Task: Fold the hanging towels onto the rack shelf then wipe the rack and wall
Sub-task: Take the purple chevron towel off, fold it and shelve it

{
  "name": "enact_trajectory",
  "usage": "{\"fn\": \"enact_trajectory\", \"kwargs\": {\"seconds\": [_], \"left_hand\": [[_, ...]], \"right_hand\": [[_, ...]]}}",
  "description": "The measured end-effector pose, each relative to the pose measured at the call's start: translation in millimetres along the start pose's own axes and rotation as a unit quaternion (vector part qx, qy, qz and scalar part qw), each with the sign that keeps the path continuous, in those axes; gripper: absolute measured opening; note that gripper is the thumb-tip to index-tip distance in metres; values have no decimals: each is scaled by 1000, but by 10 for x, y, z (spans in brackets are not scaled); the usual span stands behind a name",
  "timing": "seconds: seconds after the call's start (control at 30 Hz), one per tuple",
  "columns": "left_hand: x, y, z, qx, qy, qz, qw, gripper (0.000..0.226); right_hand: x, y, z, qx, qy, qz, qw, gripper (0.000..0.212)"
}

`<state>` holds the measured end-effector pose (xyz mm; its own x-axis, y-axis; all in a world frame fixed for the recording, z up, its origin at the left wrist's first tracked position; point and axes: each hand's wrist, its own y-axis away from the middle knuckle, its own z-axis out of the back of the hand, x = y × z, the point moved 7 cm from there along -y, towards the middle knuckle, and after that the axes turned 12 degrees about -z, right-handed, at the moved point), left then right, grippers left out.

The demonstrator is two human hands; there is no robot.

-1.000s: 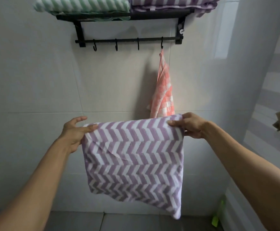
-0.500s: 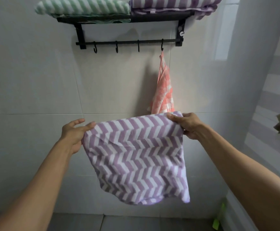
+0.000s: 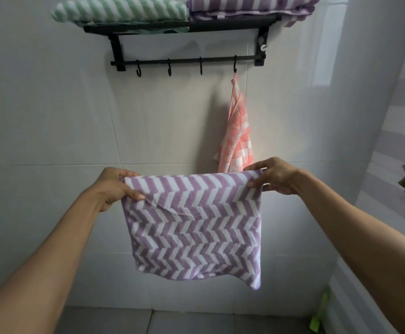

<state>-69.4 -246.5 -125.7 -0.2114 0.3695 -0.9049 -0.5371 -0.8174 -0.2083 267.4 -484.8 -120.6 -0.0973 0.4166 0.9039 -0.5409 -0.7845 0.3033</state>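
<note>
A purple and white zigzag towel (image 3: 196,232) hangs folded double in front of me. My left hand (image 3: 117,186) pinches its top left corner and my right hand (image 3: 273,175) pinches its top right corner. Above, a black wall rack (image 3: 187,60) carries a folded green striped towel (image 3: 121,8) on the left of its shelf and a folded purple striped towel (image 3: 252,6) on the right. A pink checked towel (image 3: 237,133) hangs from the rightmost hook, just behind my right hand.
The white tiled wall (image 3: 52,116) runs behind the rack, and a side wall (image 3: 377,92) closes in on the right. Three hooks on the rail are bare. A green object (image 3: 317,319) stands in the floor corner at lower right.
The towel's top edge has been pulled straight and level between both hands, its lower part has swung back to hang flat, and my left thumb has closed over the corner.
</note>
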Motion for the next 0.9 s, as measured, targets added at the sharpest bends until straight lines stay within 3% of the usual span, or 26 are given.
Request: {"fn": "enact_trajectory", "kwargs": {"seconds": [0.23,0.3,0.33,0.4,0.43,0.53,0.63,0.7,0.77,0.8,0.83,0.9], "left_hand": [[101,-56,53,-17,-141,-36,989,24],[-11,-30,128,-22,-117,-54,991,19],[-108,-33,185,-32,-47,-68,996,24],[-283,-9,258,-24,117,-106,987,51],[-306,21,234,0,140,-112,984,68],[158,258,-4,29,98,-15,995,96],[456,363,-78,-42,139,64,987,64],[464,297,24,-70,174,89,978,47],[434,297,10,-13,190,103,976,66],[445,331,-23,18,179,111,977,78],[486,368,-63,36,170,118,978,81],[495,406,-73,21,177,125,976,59]], "right_hand": [[-58,-98,-1,-53,211,0,976,35],[-8,-50,12,-26,153,2,988,50],[69,-24,49,-4,85,20,996,59],[209,44,110,51,-62,72,994,69],[213,71,78,76,-80,82,991,76],[-217,42,-235,107,77,2,991,91],[-590,-64,-375,113,22,-27,993,107],[-626,-61,-421,126,-113,-39,985,91],[-673,7,-537,171,-161,-61,970,63],[-702,19,-586,178,-150,-69,970,60],[-731,24,-610,176,-142,-71,972,66],[-764,-7,-601,163,-176,-59,969,86]]}}
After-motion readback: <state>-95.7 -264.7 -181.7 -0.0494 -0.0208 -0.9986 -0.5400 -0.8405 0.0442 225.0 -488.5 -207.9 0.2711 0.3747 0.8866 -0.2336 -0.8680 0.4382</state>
